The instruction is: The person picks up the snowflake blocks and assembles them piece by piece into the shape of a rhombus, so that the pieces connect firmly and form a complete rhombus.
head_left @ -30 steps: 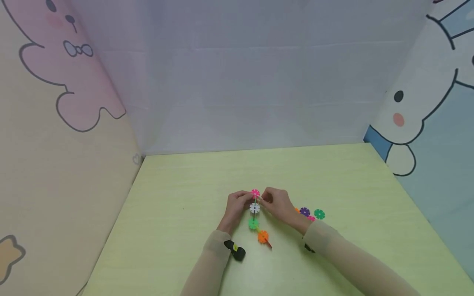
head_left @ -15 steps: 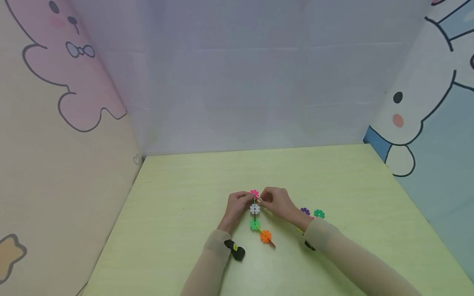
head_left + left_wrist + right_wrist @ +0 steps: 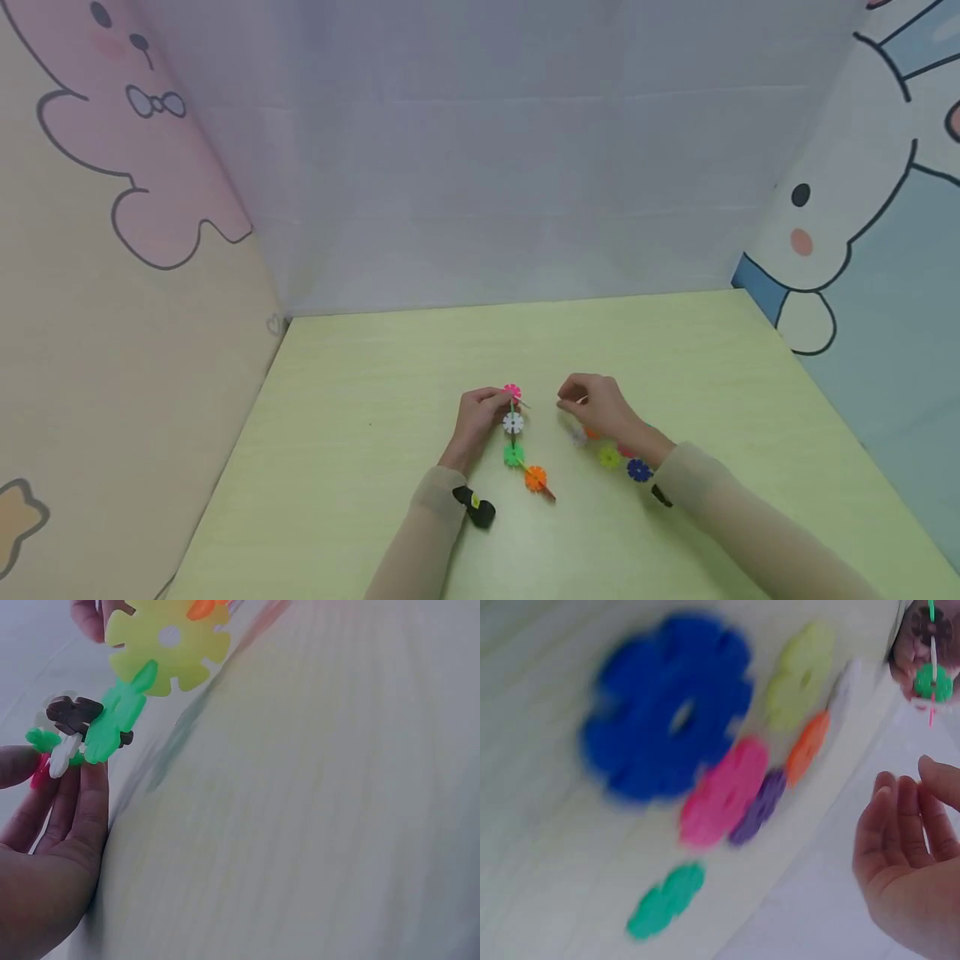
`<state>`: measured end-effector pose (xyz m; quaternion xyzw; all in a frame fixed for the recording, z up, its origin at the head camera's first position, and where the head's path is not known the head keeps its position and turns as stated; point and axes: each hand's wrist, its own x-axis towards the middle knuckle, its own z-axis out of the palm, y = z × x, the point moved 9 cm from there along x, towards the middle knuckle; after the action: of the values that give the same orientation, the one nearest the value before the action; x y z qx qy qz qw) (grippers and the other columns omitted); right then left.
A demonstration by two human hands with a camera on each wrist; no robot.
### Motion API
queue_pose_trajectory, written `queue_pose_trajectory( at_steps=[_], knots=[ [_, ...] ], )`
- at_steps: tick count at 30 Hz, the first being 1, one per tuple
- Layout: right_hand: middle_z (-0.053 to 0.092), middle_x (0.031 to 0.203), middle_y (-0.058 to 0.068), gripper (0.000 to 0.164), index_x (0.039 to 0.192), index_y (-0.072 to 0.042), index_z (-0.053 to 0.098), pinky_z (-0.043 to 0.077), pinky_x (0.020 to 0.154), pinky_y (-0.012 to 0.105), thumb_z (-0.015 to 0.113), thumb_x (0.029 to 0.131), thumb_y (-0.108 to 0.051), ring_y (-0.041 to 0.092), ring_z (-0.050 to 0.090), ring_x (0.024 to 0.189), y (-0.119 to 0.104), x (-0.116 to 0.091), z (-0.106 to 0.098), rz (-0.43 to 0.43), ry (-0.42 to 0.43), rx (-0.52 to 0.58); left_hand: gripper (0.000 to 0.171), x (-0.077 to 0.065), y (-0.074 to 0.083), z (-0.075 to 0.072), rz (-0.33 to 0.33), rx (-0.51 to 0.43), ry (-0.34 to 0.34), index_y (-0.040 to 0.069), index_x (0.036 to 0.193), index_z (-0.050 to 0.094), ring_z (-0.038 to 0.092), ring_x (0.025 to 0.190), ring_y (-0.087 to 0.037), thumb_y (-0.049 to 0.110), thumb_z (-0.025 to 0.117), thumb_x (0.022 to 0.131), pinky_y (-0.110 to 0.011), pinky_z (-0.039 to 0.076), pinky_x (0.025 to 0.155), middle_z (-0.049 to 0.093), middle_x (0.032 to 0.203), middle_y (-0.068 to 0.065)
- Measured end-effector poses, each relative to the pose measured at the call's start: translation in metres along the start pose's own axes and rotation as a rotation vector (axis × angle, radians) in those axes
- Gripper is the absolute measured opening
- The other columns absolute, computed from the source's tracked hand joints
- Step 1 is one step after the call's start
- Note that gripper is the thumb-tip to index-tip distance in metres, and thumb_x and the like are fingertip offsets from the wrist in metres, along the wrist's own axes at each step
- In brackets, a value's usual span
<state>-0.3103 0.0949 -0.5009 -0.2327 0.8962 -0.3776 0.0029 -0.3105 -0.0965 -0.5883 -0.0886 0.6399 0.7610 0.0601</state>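
My left hand (image 3: 476,421) pinches the far end of a chain of interlocking snowflake discs, at the pink disc (image 3: 512,391). From there the chain runs toward me through a white disc (image 3: 513,423), a green disc (image 3: 513,455) and an orange disc (image 3: 536,477), with edge-on pieces between them. In the left wrist view, thumb and fingers hold the pink and white end, and a yellow disc (image 3: 169,645) stands out large. My right hand (image 3: 606,408) hovers to the right of the chain, fingers loosely bent with nothing between them.
Loose discs lie under and beside my right forearm: blue (image 3: 641,727), pink (image 3: 727,795), purple (image 3: 760,808), teal (image 3: 666,901), yellow (image 3: 801,679), orange (image 3: 808,748) and a pale one (image 3: 844,694). A pale green table (image 3: 360,367) carries everything, with a curtain (image 3: 510,192) behind.
My right hand has come off the far end of the chain and moved right, uncovering some loose discs. A pale edge-on piece stays at the pink disc. The left hand keeps its hold.
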Motion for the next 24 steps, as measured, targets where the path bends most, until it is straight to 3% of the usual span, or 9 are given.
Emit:
queue_pose_trajectory(
  at_steps=[4, 11, 24],
  knots=[
    [0.067, 0.083, -0.003, 0.004, 0.091, -0.007, 0.070, 0.052, 0.068, 0.034, 0.068, 0.089, -0.010, 0.015, 0.062, 0.076, 0.018, -0.006, -0.025, 0.036, 0.006, -0.055, 0.014, -0.001, 0.000, 0.000, -0.004, -0.016, -0.001, -0.003, 0.089, 0.072, 0.067, 0.071, -0.021, 0.010, 0.067, 0.087, -0.029, 0.053, 0.068, 0.069, 0.083, -0.014],
    [0.066, 0.090, 0.004, 0.013, 0.099, -0.002, 0.069, 0.051, 0.077, 0.042, 0.066, 0.090, -0.011, 0.023, 0.060, 0.084, 0.054, -0.019, -0.051, 0.171, -0.110, -0.147, 0.014, -0.002, 0.002, 0.001, 0.013, -0.026, 0.008, -0.003, 0.088, 0.072, 0.067, 0.071, -0.022, 0.010, 0.068, 0.087, -0.030, 0.054, 0.070, 0.069, 0.081, -0.014],
    [0.065, 0.093, 0.004, 0.027, 0.104, -0.002, 0.068, 0.051, 0.077, 0.038, 0.076, 0.083, -0.017, 0.020, 0.059, 0.082, 0.086, -0.044, -0.052, 0.259, -0.270, -0.124, 0.013, -0.001, 0.000, 0.000, 0.001, -0.013, 0.026, -0.003, 0.089, 0.071, 0.067, 0.071, -0.021, 0.010, 0.069, 0.087, -0.030, 0.053, 0.070, 0.069, 0.083, -0.014]
  ],
)
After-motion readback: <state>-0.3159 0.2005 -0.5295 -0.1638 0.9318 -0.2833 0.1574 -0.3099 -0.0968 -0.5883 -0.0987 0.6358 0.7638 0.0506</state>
